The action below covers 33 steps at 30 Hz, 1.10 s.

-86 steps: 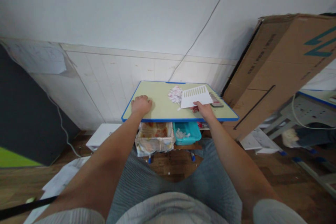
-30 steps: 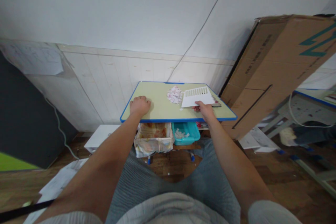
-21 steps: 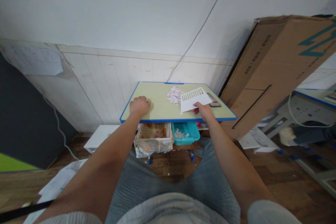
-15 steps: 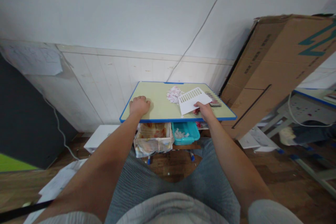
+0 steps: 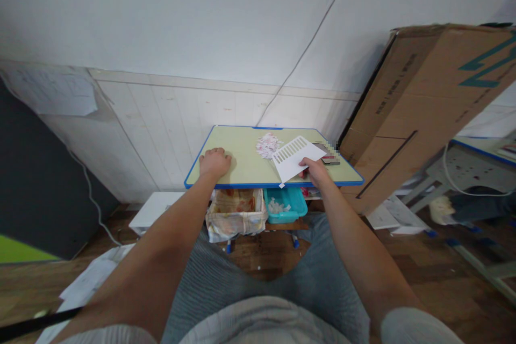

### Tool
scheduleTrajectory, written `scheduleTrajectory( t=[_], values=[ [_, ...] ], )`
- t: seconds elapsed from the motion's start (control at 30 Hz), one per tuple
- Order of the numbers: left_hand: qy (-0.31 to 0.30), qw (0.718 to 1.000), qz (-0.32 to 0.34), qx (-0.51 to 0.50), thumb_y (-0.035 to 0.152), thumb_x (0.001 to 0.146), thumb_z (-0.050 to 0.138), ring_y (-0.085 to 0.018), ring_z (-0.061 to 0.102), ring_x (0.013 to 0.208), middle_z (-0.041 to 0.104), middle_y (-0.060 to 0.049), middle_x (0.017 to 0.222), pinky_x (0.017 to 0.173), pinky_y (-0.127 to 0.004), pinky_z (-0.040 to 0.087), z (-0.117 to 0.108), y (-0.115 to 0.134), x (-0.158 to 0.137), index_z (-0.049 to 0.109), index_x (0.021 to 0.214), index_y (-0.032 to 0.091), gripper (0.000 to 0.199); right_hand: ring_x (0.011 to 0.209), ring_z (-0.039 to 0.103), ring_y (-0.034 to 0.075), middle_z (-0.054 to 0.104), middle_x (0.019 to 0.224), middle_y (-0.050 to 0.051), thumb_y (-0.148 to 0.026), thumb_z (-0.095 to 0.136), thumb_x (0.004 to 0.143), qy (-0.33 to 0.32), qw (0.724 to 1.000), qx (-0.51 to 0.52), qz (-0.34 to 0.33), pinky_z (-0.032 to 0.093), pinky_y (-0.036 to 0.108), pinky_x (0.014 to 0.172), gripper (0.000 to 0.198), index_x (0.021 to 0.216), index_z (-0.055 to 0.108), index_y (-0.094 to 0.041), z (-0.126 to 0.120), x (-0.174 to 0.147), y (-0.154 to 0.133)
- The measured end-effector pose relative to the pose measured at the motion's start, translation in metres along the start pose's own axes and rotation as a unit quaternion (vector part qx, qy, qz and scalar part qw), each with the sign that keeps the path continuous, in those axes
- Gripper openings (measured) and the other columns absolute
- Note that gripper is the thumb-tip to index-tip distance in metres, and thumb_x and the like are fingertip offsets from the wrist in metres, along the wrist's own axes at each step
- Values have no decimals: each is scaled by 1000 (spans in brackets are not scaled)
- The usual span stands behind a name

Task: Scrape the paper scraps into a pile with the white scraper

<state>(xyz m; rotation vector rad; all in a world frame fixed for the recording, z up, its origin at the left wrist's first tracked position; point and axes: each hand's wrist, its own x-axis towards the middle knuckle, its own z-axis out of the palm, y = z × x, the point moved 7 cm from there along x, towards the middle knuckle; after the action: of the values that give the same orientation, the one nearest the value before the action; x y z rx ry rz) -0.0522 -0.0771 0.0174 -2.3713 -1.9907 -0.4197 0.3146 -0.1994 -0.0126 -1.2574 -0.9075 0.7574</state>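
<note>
My right hand [image 5: 313, 167] grips a white card [image 5: 299, 160] with a row of slots along its far side. The card is tilted over the right half of the small desk [image 5: 242, 169], its lower corner near the front edge. At that corner a small white scrap of paper [image 5: 281, 185] shows on the blue rim. Beyond the card's left end lies a heap of pale paper bits [image 5: 268, 145]. On the desk's left part my left hand [image 5: 215, 162] rests palm down, fingers forward and slightly bent, holding nothing.
Under the desk front are a cloth-lined basket [image 5: 236, 221] and a turquoise bin [image 5: 286, 217] with white scraps inside. A blurred-out flat item [image 5: 331, 155] lies at the desk's right end. A tall cardboard box [image 5: 407, 102] leans on the right; a white wall stands behind.
My right hand has tipped the card, bringing its lower corner nearer to me, at the front edge. The small scrap has shifted onto the rim. My left hand stays in place.
</note>
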Motion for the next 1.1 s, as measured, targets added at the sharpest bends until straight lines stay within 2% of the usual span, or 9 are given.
scheduleTrajectory(
  t=[0.07,0.13,0.23,0.37,0.47,0.6,0.77,0.9,1.1],
  values=[
    [-1,1000,0,0,37,119,44,-45,71,162,78,-31,171,132,-59,56,0,0,0,81,160,8,62,46,54,16,72,69,-5,-24,81,71,14,1000,0,3,47,30,44,28,96,70,-26,-2,3,3],
    [-1,1000,0,-1,37,119,44,-45,70,163,78,-30,172,131,-59,56,1,0,0,81,160,9,62,50,59,15,71,70,-7,-27,90,88,33,999,-4,7,52,28,50,22,95,70,-26,-5,6,5],
    [-2,1000,-2,-1,38,119,44,-45,70,163,77,-31,173,131,-58,56,1,-1,1,80,160,8,62,56,67,15,76,75,-4,-32,93,104,54,998,-12,7,57,27,57,24,95,72,-24,-5,11,7],
    [-1,1000,-6,-2,39,119,45,-45,70,162,78,-31,172,131,-58,55,0,-1,0,81,158,12,59,58,74,20,84,76,1,-25,94,97,52,998,-23,5,63,30,58,21,97,74,-25,4,18,6],
    [-4,1000,-8,-2,39,119,46,-45,70,162,78,-30,173,131,-58,55,0,0,-1,82,157,13,58,61,74,18,84,82,0,-28,96,106,42,998,-43,17,65,29,60,20,105,77,-22,11,24,11],
    [-4,1000,-9,-2,39,119,46,-44,70,162,77,-29,174,131,-57,55,0,-1,-1,81,159,13,59,87,83,19,86,116,4,-41,91,121,32,995,-78,50,74,34,77,26,132,83,-18,15,30,23],
    [0,1000,-4,1,39,120,45,-44,70,162,78,-30,172,131,-56,55,0,0,-2,81,160,11,60,117,87,28,85,146,11,-44,91,121,27,991,-100,82,78,48,99,39,152,81,-20,12,29,30],
    [-1,1000,-3,-1,38,120,44,-44,70,162,78,-30,173,131,-58,56,-1,0,-2,82,159,10,61,116,88,28,85,146,11,-44,91,121,30,991,-99,88,79,47,98,40,152,81,-21,7,25,29],
    [-4,1000,-4,-5,39,119,44,-45,70,163,77,-30,174,131,-58,56,1,-1,1,81,160,10,62,101,86,23,86,133,8,-42,90,122,44,993,-85,71,77,40,87,34,146,81,-20,2,24,27]
  ],
)
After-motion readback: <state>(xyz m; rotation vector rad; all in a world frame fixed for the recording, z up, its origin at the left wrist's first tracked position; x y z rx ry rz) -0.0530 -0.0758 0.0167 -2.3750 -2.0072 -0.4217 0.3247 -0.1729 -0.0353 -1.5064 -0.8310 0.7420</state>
